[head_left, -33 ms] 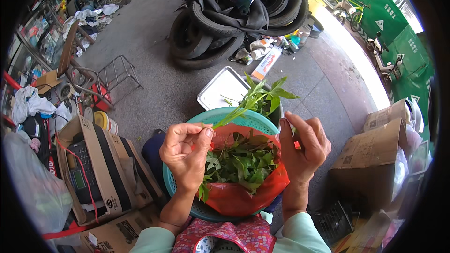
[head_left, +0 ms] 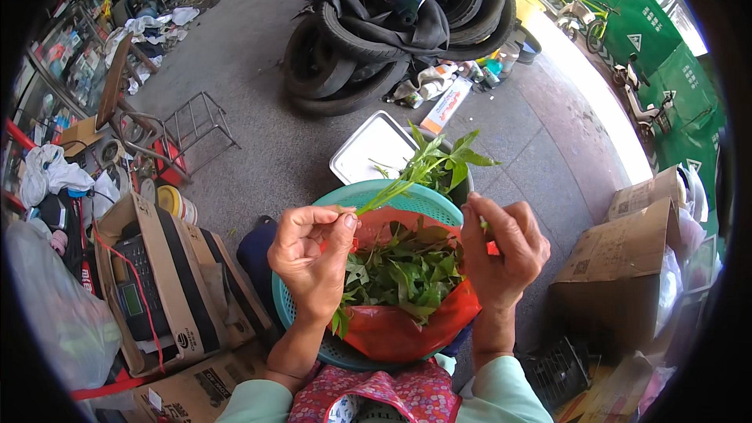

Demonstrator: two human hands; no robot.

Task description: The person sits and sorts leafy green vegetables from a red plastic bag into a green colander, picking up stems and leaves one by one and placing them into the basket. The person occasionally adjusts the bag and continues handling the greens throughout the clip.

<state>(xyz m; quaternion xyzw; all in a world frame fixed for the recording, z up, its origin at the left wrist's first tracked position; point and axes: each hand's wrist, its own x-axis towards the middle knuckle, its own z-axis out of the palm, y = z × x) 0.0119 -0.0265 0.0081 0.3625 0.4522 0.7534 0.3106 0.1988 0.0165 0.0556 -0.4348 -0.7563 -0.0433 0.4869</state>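
Note:
My left hand (head_left: 312,258) pinches the lower ends of a small bunch of leafy green stems (head_left: 399,186) between thumb and fingers. The leafy tops point up and away to the right. My right hand (head_left: 505,249) is closed, thumb against fingertips; a small pale green bit shows there, too small to name. Below both hands, a red plastic bag (head_left: 392,332) full of loose green leaves (head_left: 407,274) sits inside a teal plastic basket (head_left: 368,190). Just beyond stands a basin (head_left: 468,188) holding more greens, partly hidden by the stems.
A white tray (head_left: 368,149) lies beyond the basket. Farther off are piled black tyres (head_left: 345,39) and a long box (head_left: 446,106). Cardboard boxes stand at left (head_left: 184,274) and right (head_left: 607,274). A metal rack (head_left: 196,129) lies on the left floor.
My right hand has shifted slightly left, and its fingers have drawn closer together. My left hand and the stems have hardly moved.

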